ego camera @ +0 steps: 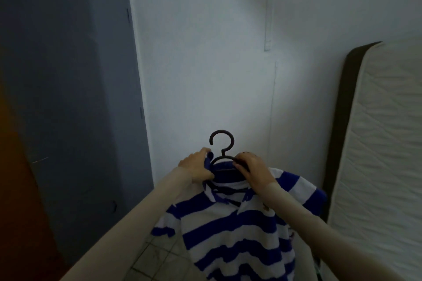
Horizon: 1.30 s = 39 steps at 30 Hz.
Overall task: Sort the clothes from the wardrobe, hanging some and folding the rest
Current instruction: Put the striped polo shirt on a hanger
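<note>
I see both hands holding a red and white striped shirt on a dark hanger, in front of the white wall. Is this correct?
Not quite: the head view shows the shirt is blue and white striped, not red and white. The rest holds: the left hand and the right hand hold it at the collar on the dark hanger, in front of the white wall.

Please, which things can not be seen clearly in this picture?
Head view only:
- Hanger: its arms are hidden inside the striped polo shirt and under the left hand and right hand.
- Shirt's hem: cut off by the bottom edge.
- Chest logo: too blurred.
- Mattress: cut off at the right edge.
</note>
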{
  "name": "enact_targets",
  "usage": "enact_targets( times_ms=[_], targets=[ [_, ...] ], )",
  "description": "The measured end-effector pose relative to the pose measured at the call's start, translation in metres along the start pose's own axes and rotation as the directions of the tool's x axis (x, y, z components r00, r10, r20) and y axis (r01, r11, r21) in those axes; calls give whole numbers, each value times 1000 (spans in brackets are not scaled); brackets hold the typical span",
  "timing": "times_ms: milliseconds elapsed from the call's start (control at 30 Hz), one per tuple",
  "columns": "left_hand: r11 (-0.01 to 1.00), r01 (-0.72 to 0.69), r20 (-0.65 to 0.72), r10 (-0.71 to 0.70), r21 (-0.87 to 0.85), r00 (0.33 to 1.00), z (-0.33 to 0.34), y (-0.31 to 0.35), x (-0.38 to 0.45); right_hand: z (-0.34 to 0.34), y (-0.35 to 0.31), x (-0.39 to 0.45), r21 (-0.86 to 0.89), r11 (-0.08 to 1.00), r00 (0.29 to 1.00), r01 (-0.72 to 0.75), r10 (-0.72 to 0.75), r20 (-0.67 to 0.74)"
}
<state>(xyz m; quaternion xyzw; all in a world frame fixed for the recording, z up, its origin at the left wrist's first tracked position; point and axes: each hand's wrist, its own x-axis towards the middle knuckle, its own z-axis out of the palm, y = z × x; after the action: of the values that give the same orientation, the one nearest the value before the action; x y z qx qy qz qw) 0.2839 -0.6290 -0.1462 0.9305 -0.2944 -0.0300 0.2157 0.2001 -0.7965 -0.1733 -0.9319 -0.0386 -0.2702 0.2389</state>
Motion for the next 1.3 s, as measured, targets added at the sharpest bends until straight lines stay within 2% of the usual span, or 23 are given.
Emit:
enact_targets(
  times_ms=[100, 200, 267, 367, 533, 633, 733, 800, 900, 1000, 1100, 1167, 1267, 1300],
  targets=[
    [1000, 15, 46, -15, -7, 999, 26, 5, 10, -13, 16, -9, -14, 1000, 998, -27, 28, 49],
    [988, 52, 76, -41, -148, 996, 53, 9, 17, -24, 35, -19, -8, 997, 995, -78, 78, 55],
    [974, 50, 36, -43, -221, 998, 71, 9, 21, -27, 48, -24, -4, 994, 992, -112, 112, 62],
    [973, 61, -22, -68, -223, 997, 97, 10, 27, -29, 65, -28, 6, 988, 985, -155, 154, 79],
    [970, 108, -103, -133, -218, 986, 119, 14, 35, -31, 89, -28, 183, 952, 969, -246, 236, 72],
    [966, 158, -88, -179, -202, 980, 123, 11, 39, -31, 90, -29, 410, 870, 951, -275, 308, -13],
    [956, 208, -92, -231, -209, 969, 125, 7, 44, -24, 83, -30, 635, 741, 923, -217, 367, -113],
    [948, 225, -111, -254, -224, 961, 123, 5, 48, -17, 81, -31, 723, 655, 937, -217, 348, -34],
    [918, 198, -89, -242, -343, 966, 119, 0, 54, -7, 85, -33, 761, 570, 938, -311, 314, 148],
    [868, 177, -58, -229, -464, 972, 117, -5, 57, 5, 93, -41, 752, 516, 890, -410, 408, 206],
    [859, 148, -58, -201, -490, 978, 120, -10, 64, 22, 104, -51, 620, 591, 810, -515, 573, 127],
    [857, 115, -52, -162, -503, 985, 124, -14, 69, 35, 119, -56, 457, 599, 719, -657, 680, 142],
    [829, 86, -16, -114, -553, 993, 134, -19, 77, 55, 134, -63, 287, 432, 516, -855, 764, 386],
    [819, 80, 3, -95, -568, 995, 138, -20, 81, 61, 134, -65, 256, 384, 460, -887, 779, 426]
  ],
)
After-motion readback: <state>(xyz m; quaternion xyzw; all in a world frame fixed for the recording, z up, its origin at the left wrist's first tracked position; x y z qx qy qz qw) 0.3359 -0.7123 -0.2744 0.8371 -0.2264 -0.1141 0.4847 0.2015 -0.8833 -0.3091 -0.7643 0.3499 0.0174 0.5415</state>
